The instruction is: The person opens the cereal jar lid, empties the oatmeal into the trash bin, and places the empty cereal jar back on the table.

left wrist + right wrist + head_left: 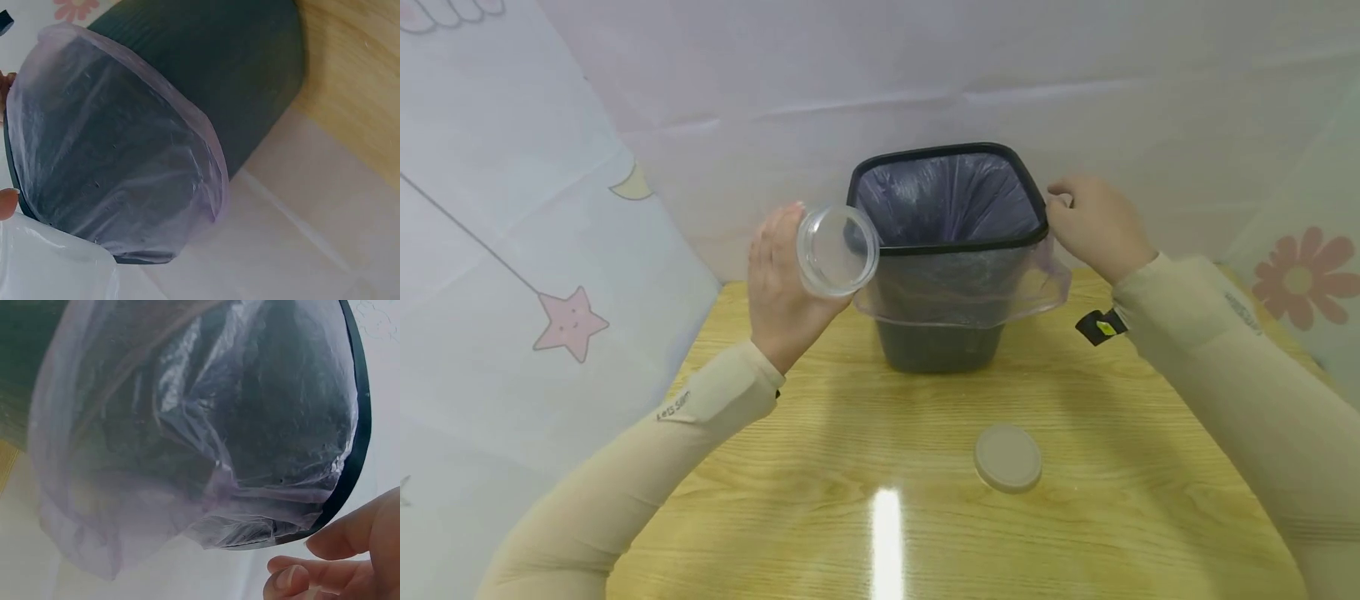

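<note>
Clear jar (837, 251): gripped in left hand (782, 287), fingers curled round its body, held on its side, long axis roughly level, open mouth facing the camera, just left of bin rim.
Bin (946, 250): dark, lined with thin purple bag (112, 156), upright between the 2 hands.
Right hand (1097, 225): at right rim corner, fingers loosely bent; actual grip cannot be told.
Lid (1007, 457): flat on wooden table (790, 500), well apart from jar.
Room: pale printed sheets behind.

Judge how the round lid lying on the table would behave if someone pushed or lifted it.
The lid lies flat and low on the glossy table, so it would probably slide, not tip. It looks thin and plastic, so likely light. Stood on edge, its round shape could roll.
</note>
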### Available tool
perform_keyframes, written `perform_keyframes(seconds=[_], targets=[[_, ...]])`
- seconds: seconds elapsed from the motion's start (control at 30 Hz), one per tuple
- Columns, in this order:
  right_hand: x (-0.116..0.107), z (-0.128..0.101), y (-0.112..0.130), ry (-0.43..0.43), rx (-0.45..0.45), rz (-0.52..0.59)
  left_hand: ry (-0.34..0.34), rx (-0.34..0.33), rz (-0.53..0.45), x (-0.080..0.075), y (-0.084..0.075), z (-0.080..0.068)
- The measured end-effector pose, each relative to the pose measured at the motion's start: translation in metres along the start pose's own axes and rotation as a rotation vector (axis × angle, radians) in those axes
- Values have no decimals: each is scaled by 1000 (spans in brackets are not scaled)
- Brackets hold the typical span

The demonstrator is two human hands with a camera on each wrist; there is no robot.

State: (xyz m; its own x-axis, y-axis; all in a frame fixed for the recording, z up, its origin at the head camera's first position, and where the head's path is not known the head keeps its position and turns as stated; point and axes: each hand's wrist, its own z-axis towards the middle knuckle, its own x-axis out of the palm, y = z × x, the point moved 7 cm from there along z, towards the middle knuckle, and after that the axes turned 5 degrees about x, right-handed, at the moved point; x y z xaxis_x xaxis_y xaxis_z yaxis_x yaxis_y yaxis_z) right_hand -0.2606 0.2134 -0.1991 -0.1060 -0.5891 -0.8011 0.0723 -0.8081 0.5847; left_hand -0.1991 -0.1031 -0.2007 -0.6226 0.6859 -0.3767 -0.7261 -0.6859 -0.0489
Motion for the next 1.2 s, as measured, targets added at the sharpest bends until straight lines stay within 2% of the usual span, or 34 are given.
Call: perform_keyframes(seconds=[0.23,0.53,0.73,1.03,1.2], targets=[[-2,-9,6,-70,-49,-66,64,-121,-80,0,3,-5],[-4,-21,6,-170,-103,-44,57,-173,-89,-1,5,-16],[-4,-25,3,-183,-107,-38,46,-228,-136,-1,3,-23],[-4,-27,0,-189,-128,-54,70,-416,-239,3,3,-41],[-5,-31,0,-218,-146,-58,90,-495,-280,5,2,-49]])
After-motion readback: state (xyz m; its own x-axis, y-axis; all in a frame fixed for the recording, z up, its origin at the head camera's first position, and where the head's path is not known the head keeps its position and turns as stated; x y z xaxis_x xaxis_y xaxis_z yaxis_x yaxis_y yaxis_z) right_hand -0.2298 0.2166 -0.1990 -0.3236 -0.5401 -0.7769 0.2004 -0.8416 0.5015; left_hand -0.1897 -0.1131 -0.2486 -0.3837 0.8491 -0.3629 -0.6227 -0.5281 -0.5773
